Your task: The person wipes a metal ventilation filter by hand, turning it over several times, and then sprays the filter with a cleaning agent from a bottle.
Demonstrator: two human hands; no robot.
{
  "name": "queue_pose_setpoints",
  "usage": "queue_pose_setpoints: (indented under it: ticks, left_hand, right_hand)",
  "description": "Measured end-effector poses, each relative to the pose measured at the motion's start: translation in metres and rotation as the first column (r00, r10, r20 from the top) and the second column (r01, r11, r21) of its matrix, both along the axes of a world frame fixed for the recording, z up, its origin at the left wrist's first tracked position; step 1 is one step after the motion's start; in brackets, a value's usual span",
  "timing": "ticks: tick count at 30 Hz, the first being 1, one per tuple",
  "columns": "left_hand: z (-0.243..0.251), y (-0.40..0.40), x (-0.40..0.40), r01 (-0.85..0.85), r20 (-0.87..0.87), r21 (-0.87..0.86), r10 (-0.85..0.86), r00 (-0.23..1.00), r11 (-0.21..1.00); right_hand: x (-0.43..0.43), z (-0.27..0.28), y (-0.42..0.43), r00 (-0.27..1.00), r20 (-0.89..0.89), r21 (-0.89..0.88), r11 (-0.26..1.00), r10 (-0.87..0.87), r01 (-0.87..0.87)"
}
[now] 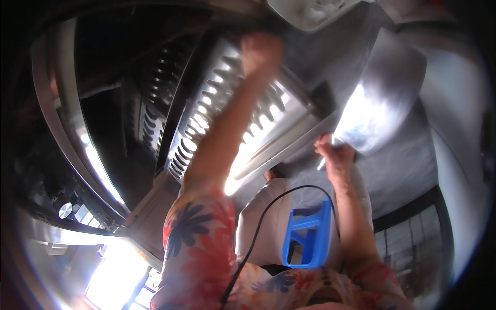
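My left arm reaches over an open pull-out rack drawer (pixel 271 143) of shiny metal with rows of curved slots. At the drawer's far end is my left hand (pixel 261 52), blurred, and what its fingers hold or touch does not show. On the right, my right hand (pixel 341 162) grips the narrow end of a large shiny metal piece (pixel 379 100). That piece is broad and rounded, tilted upward, and bright with glare; blur hides its exact kind. It is held to the right of the drawer, above the grey floor.
A blue plastic stool (pixel 310 240) stands between my legs. A black cable (pixel 271 205) loops in front of my body. At the top is a white container (pixel 310 15). Dark glossy cabinet fronts (pixel 104 104) line the left, and a dark-framed glazed panel (pixel 410 236) is at lower right.
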State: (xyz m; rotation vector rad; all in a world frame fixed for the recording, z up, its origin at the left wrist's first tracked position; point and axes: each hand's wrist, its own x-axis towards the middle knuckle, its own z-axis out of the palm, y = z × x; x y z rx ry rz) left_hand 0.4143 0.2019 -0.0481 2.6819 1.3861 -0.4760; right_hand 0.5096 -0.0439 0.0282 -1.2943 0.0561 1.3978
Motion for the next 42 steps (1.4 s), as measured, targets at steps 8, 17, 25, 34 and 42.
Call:
queue_pose_setpoints:
  ticks: [8, 17, 25, 34, 42]
  left_hand:
    - [0.007, 0.035, -0.016, 0.067, -0.101, 0.227, -0.045, 0.994, 0.972]
    - [0.013, 0.055, -0.009, -0.071, -0.295, -0.142, 0.027, 0.955, 0.987]
    - [0.012, 0.057, -0.003, -0.197, -0.311, -0.152, 0.142, 0.940, 0.969]
    - [0.007, 0.052, -0.002, -0.161, -0.269, -0.146, 0.118, 0.956, 0.976]
    - [0.006, 0.057, -0.009, -0.200, -0.214, -0.127, 0.170, 0.962, 0.971]
  right_hand:
    - [0.003, 0.000, -0.002, 0.999, -0.049, -0.050, 0.999, -0.020, 0.017]
    - [0.019, -0.005, 0.002, 0.993, -0.070, -0.052, 0.994, -0.095, 0.091]
    - [0.017, -0.008, 0.020, 0.985, -0.098, -0.195, 0.974, -0.140, 0.119]
    - [0.004, -0.019, 0.023, 0.983, 0.171, 0.015, 0.998, -0.066, 0.064]
    - [-0.004, -0.025, 0.030, 0.977, 0.179, 0.000, 0.993, -0.118, 0.120]
